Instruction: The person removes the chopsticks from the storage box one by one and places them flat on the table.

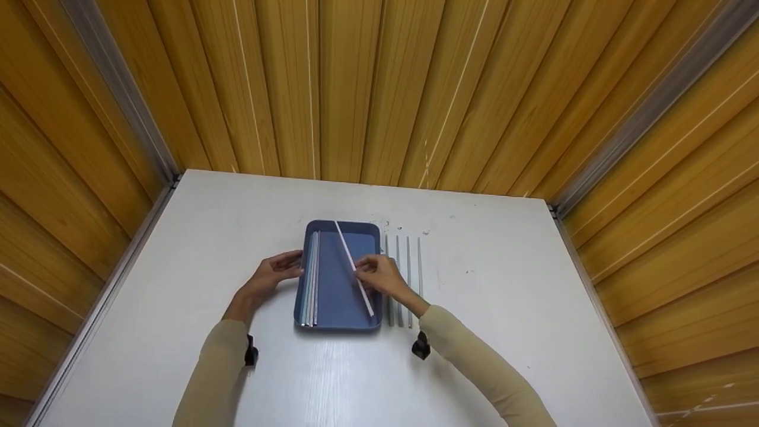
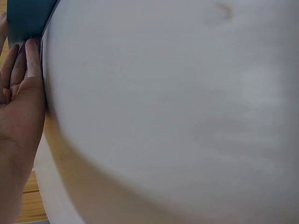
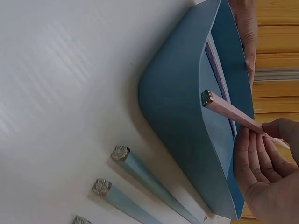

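Observation:
My right hand [image 1: 379, 276] pinches a pink chopstick [image 1: 345, 246] between thumb and fingertips. The chopstick slants over the blue tray [image 1: 347, 325], and its patterned metal end shows close above the tray in the right wrist view. Along the tray's left inner wall lie several chopsticks [image 1: 311, 279], side by side and lengthwise. My left hand [image 1: 274, 273] rests at the tray's left outer wall, its fingers fairly straight. In the left wrist view, fingertips of the left hand [image 2: 21, 88] are right against the blue wall.
Several blue-green chopsticks [image 1: 420, 261] lie in spaced, parallel rows on the white table [image 1: 492, 320], just right of the tray. Their patterned metal ends point toward me. Wood-look panels [image 1: 356, 89] close off the table's back and sides.

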### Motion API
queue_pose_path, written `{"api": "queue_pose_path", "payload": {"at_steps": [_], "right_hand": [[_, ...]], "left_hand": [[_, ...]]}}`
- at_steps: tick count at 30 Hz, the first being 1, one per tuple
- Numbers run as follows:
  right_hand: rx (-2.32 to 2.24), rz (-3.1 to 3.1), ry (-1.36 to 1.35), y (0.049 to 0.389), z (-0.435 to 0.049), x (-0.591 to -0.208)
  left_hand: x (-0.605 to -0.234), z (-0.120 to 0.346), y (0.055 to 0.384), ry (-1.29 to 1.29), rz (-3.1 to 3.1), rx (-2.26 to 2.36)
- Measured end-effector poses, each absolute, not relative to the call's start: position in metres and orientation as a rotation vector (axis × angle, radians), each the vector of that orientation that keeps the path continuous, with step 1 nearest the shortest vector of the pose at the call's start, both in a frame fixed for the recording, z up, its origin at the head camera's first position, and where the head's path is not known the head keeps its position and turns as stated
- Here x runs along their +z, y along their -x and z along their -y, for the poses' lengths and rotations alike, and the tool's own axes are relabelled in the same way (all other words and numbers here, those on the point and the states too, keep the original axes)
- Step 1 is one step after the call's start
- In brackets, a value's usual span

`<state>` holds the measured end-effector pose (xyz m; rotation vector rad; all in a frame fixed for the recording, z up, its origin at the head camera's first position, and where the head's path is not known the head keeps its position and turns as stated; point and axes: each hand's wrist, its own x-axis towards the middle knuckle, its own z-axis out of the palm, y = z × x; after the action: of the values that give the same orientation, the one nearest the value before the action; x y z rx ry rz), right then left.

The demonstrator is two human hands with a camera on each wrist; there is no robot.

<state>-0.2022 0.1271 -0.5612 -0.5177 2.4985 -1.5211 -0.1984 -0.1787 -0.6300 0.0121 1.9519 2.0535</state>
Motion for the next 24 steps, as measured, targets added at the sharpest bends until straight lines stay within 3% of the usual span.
{"api": "queue_pose_path", "payload": {"at_steps": [24], "right_hand": [[-1.675,-2.406,0.320,0.200,-0.204,-0.542]], "left_hand": [[-0.630,0.180,0.199,0.005,-1.994,2.011]]}}
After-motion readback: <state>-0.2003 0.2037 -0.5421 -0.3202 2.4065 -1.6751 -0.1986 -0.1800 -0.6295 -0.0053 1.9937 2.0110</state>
